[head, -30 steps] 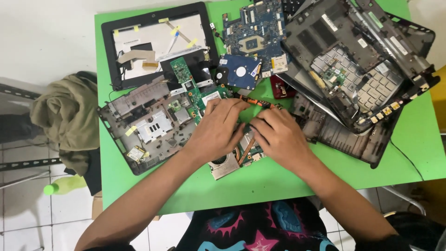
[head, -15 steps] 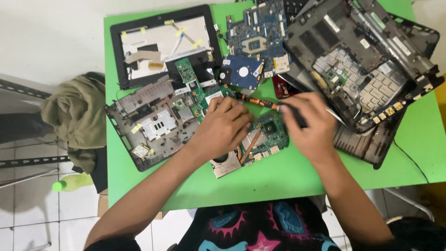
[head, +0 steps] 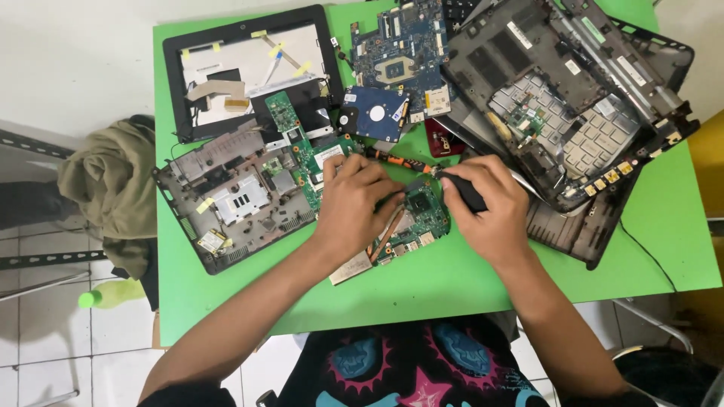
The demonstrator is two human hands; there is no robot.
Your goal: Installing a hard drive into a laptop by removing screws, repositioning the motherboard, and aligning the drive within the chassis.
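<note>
Left of the fingers lies a grey laptop chassis, with a framed screen panel beyond it. The left hand presses flat, fingers spread and loose, on the green board, pinning it to the green table. The board sits directly under and between both hands, its long axis slanting from near-left to far-right. The right hand is clenched around a black tool, tip at the board's far edge, so it is nearer the work point. Right of it lies an open laptop base.
</note>
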